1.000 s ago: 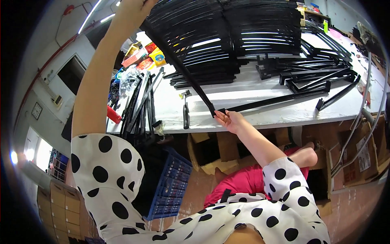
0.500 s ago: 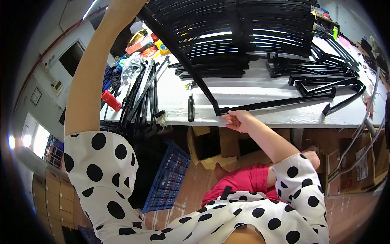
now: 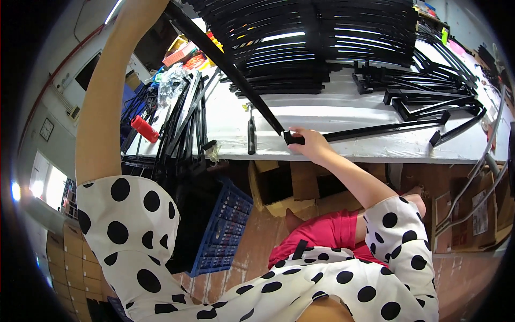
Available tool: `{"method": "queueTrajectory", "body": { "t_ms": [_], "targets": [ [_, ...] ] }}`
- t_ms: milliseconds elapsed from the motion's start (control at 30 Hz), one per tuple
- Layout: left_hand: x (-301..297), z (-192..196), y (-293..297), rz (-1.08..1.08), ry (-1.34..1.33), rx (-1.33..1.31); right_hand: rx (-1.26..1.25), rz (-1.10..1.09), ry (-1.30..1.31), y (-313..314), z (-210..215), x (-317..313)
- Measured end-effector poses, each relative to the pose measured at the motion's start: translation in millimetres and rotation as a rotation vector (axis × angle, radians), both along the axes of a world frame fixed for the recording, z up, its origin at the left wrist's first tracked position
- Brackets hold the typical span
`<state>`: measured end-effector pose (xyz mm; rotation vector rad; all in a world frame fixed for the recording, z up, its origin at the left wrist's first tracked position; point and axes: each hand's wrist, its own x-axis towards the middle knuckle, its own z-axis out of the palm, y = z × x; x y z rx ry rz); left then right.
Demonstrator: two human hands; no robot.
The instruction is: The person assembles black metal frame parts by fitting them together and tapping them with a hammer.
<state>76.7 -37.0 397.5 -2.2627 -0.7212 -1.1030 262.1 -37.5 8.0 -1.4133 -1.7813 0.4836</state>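
Broadly, the white surface (image 3: 365,146) stretches before me, with a wide stack of black bars (image 3: 316,43) across its back. In front of that stack slants the long black bar (image 3: 230,70), running from beside my raised left arm down toward the surface's near edge. I'd judge it stiff and fairly light for its length, smooth enough to slip and turn in the fingers; it seems best held near both ends, where it shouldn't swing. The stack's front edge lies just behind it and leaves little room to tip it backward. To the right, a tangle of angled black frames (image 3: 399,97) crowds the surface; a blue crate (image 3: 228,231) stands below the near edge, and a loose bundle of bars (image 3: 179,118) juts over it at left. The hammer (image 3: 251,134) lies just left of the bar's lower end. My left hand (image 3: 153,6) is nearly cut off above, so I can't tell its grip. My right hand (image 3: 311,144) is curled, fingers closed around a small black end piece (image 3: 294,139) at the bar's lower end.
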Motion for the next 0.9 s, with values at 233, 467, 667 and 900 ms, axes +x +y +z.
{"method": "queueTrajectory", "body": {
  "t_ms": [233,467,667,900],
  "targets": [
    [5,-3,7,0.021,-0.018,-0.002,-0.026,-0.012,0.076,-1,0,0],
    [13,-10,6,0.162,-0.094,-0.125,0.064,0.013,0.078,2,-7,-1],
    [6,-10,13,0.036,-0.029,-0.106,0.088,0.023,0.093,1,-5,0],
    [18,-18,17,-0.071,0.131,-0.012,0.243,0.038,-0.083,-17,23,17]
  ]
}}
